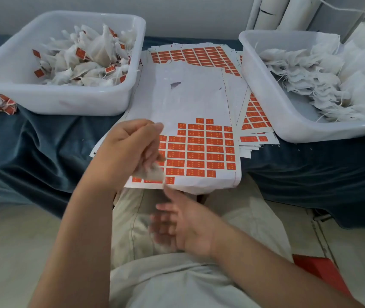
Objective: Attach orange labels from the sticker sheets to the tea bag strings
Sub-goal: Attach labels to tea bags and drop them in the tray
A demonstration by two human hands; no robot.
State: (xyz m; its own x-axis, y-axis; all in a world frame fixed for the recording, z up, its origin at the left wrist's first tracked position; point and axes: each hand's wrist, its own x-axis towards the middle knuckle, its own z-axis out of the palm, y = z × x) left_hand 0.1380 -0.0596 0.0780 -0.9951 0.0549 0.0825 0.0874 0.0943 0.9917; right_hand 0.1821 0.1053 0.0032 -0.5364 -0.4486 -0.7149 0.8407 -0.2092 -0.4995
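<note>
Tea bag (151, 172) hangs from our left hand (128, 150), whose grip is curled and pinching it, just over the near-left corner of the top sticker sheet (201, 101) with its orange labels (196, 155). Our right hand (186, 225) hovers lower, over our lap, its grip spread and holding nothing (it shows blurred). On the cloth-covered desk (43, 141), the left bin (70, 103) holds labelled bags (88, 61); the right bin (288, 127) holds plain bags (306, 83).
</note>
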